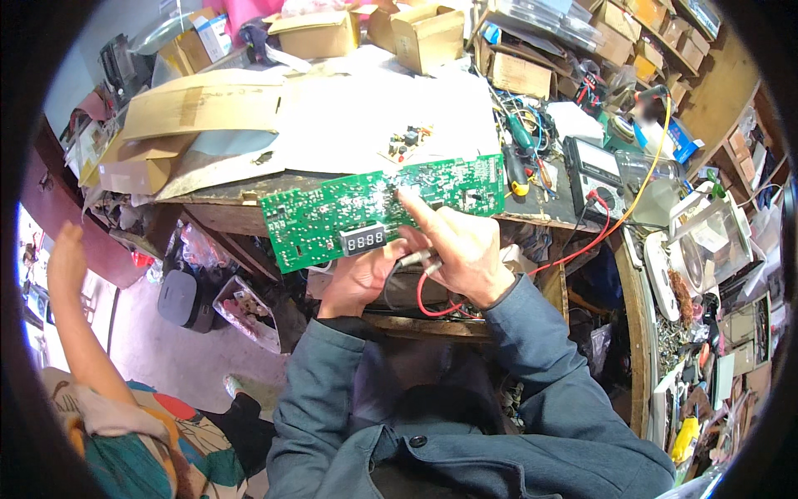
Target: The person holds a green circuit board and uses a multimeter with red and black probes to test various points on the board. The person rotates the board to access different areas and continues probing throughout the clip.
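Note:
My left hand holds a long green circuit board from below, tilted above the bench's front edge; a four-digit display module sits on its lower edge. My right hand has its index finger extended onto the middle of the board, while its other fingers are curled around test probes with red and black leads. Just behind the board lies a small cluster of electronic parts. A multimeter with leads rests to the right, beside screwdrivers.
Flattened cardboard and boxes cover the back bench. Cluttered shelves and parts line the right side. At left, another person's bare arm reaches upward near my side. A bin stands on the floor.

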Demonstrator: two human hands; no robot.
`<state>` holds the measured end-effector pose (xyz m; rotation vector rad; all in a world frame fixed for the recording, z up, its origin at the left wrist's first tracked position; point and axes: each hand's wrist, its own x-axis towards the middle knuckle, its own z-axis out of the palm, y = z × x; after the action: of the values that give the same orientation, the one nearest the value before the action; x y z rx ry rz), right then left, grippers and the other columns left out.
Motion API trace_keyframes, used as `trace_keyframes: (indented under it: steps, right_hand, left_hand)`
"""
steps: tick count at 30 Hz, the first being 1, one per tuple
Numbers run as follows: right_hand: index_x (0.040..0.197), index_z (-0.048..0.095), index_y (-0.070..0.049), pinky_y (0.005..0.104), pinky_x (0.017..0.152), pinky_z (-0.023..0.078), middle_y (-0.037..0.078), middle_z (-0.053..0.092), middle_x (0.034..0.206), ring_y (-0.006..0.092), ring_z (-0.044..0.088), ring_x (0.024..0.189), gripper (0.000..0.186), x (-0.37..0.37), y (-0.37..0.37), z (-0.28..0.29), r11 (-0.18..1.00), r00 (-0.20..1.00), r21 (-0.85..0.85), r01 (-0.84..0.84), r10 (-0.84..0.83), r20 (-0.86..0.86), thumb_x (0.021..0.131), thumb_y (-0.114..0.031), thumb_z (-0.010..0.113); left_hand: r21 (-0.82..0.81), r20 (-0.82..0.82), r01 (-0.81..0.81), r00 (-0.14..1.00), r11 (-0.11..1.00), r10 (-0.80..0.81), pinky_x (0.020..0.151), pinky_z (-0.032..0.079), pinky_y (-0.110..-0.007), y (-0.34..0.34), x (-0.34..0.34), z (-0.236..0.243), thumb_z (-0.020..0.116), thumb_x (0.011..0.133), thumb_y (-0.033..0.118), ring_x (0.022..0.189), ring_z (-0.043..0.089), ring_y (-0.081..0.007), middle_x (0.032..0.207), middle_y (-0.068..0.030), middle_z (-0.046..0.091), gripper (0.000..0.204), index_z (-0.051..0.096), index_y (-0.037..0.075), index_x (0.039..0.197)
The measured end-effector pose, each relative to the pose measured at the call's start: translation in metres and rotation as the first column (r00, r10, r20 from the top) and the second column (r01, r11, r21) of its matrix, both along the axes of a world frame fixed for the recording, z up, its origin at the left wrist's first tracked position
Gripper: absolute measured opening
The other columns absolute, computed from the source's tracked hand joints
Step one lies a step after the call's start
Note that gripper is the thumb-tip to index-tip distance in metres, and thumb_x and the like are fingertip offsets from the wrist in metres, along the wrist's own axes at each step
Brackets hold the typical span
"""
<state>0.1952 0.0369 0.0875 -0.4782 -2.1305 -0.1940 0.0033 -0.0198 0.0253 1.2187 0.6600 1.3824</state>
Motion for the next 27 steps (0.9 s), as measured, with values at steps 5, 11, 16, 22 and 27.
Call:
trace_keyframes:
  steps: [5,11,16,22,27]
  right_hand:
    - [0.162,0.06,-0.015,0.0374,0.055,0.05,0.002,0.05,0.073,0.0199,0.06,0.061,0.1,0.003,-0.014,0.012,0.994,0.987,-0.106,0.0,0.016,0.159,0.067,-0.021,0.089]
    - [0.165,0.056,-0.017,0.0381,0.057,0.053,0.001,0.054,0.077,0.0215,0.063,0.065,0.107,0.005,-0.013,0.01,0.988,0.978,-0.139,0.067,-0.038,0.205,0.064,-0.021,0.09]
    - [0.165,0.055,-0.017,0.0378,0.058,0.054,0.001,0.054,0.077,0.0217,0.065,0.067,0.107,0.003,-0.015,0.011,0.988,0.972,-0.128,0.084,-0.053,0.228,0.064,-0.021,0.09]
    - [0.148,0.066,-0.008,0.0401,0.058,0.053,0.006,0.057,0.08,0.026,0.066,0.066,0.073,0.011,-0.007,0.008,0.988,0.99,-0.068,-0.141,0.139,-0.032,0.079,-0.023,0.084]
    - [0.111,0.072,-0.003,0.0295,0.068,0.051,0.005,0.065,0.093,0.0146,0.062,0.072,0.023,0.041,0.002,0.023,0.942,0.727,-0.224,-0.248,0.028,-0.686,0.088,-0.006,0.068]
  left_hand:
    - [0.041,0.041,0.029,0.999,0.999,-0.031,0.106,0.057,-0.04,0.005,-0.006,-0.035,0.066,0.11,0.014,0.118,0.072,-0.022,0.127,-0.0099,0.077,0.027,0.076,-0.004,0.126]
    - [-0.069,0.054,0.062,0.997,0.996,-0.058,0.106,0.058,-0.036,0.012,-0.015,-0.054,0.08,0.097,0.005,0.124,0.071,-0.0208,0.133,-0.0104,0.077,0.031,0.078,-0.003,0.127]
    - [-0.087,0.029,0.012,1.0,0.996,-0.01,0.108,0.057,-0.039,0.012,-0.02,-0.067,0.079,0.099,0.007,0.123,0.072,-0.0219,0.134,-0.0111,0.076,0.032,0.077,-0.003,0.128]
    - [0.053,0.219,0.139,0.964,0.989,-0.147,0.113,0.053,-0.042,0.012,-0.008,-0.038,0.076,0.098,0.004,0.127,0.068,-0.0246,0.135,-0.0117,0.072,0.046,0.064,-0.002,0.142]
    - [0.031,0.484,-0.103,0.872,0.994,0.075,0.127,0.043,-0.052,0.021,0.01,-0.009,0.072,0.09,-0.004,0.142,0.058,-0.0283,0.144,-0.0073,0.065,0.059,0.063,0.009,0.146]
